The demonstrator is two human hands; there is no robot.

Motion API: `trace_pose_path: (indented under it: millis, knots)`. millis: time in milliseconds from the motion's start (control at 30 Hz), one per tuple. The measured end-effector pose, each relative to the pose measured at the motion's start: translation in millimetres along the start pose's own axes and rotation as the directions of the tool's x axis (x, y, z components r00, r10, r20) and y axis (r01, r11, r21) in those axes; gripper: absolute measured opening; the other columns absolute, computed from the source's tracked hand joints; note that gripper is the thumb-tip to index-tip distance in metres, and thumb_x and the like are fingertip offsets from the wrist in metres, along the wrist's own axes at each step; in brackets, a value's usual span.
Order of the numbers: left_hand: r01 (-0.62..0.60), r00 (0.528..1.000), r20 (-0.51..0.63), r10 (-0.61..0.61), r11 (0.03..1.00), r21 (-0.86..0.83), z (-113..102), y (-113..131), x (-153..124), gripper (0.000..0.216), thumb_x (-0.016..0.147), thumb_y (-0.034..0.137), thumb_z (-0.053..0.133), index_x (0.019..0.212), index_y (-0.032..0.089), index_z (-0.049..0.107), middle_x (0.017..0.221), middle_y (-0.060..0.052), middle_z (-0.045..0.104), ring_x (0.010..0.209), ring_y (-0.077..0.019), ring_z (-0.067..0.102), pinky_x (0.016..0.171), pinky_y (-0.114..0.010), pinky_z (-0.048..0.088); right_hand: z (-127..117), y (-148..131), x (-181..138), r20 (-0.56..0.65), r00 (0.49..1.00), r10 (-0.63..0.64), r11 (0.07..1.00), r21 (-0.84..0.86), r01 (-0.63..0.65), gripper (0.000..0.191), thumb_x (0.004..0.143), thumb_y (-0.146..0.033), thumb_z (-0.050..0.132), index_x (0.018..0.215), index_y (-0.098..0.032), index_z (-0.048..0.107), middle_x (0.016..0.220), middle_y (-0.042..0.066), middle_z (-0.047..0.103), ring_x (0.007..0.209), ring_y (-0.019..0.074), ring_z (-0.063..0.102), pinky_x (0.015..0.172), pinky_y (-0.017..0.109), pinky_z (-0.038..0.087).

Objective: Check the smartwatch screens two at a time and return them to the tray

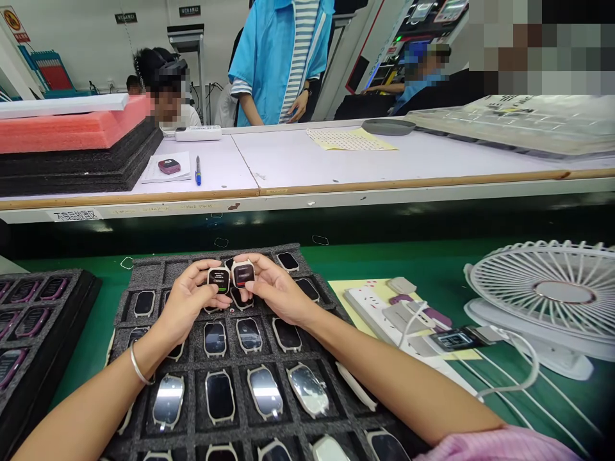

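Note:
My left hand pinches a smartwatch case with a lit screen, thumb low on its front. Right beside it, my right hand grips a second smartwatch case, whose screen is also lit, with a red mark near its bottom. Neither case has a strap. Both are held side by side above a dark foam tray, where several more pale-framed watch cases lie in square compartments, such as one watch case near the middle. The text on the lit screens is too small to read.
Another foam tray with purple-framed watch cases is at left. On the right are a white fan, a power strip and cables. A raised shelf crosses behind, holding stacked foam and a pen. People are beyond it.

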State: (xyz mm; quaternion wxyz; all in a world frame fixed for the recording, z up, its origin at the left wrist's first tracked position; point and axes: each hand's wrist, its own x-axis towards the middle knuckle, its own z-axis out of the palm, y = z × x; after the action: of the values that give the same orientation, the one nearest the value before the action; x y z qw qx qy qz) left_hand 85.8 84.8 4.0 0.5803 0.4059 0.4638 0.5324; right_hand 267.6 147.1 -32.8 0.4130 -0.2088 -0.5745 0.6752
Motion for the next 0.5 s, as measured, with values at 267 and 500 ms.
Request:
trace_pose_path:
  millis: [267, 500]
  knots:
    - [0.014, 1.0, -0.008, -0.014, 1.0, 0.026, 1.3, 0.1, -1.9, 0.04, 0.072, 0.021, 0.07, 0.111, 0.019, 0.058, 0.101, -0.003, 0.066, 0.065, -0.0139, 0.071, 0.069, -0.031, 0.059, 4.2, -1.6, 1.9, -0.048, 0.999, 0.012, 1.0, -0.02, -0.013, 0.03, 0.085, -0.032, 0.068, 0.111, -0.021, 0.058, 0.084, -0.002, 0.059, 0.058, 0.0083, 0.057, 0.058, 0.025, 0.045]
    - [-0.151, 0.989, 0.003, 0.151, 0.983, 0.108, 7.2, 11.1, -13.8, 0.047, 0.068, 0.01, 0.073, 0.111, 0.022, 0.06, 0.102, -0.002, 0.066, 0.072, -0.0105, 0.065, 0.071, -0.024, 0.054, 3.2, -3.7, 2.9, -0.039, 0.999, -0.004, 0.999, 0.034, 0.006, 0.036, 0.075, -0.018, 0.07, 0.11, -0.022, 0.06, 0.089, -0.001, 0.061, 0.061, 0.0092, 0.059, 0.061, 0.026, 0.048]
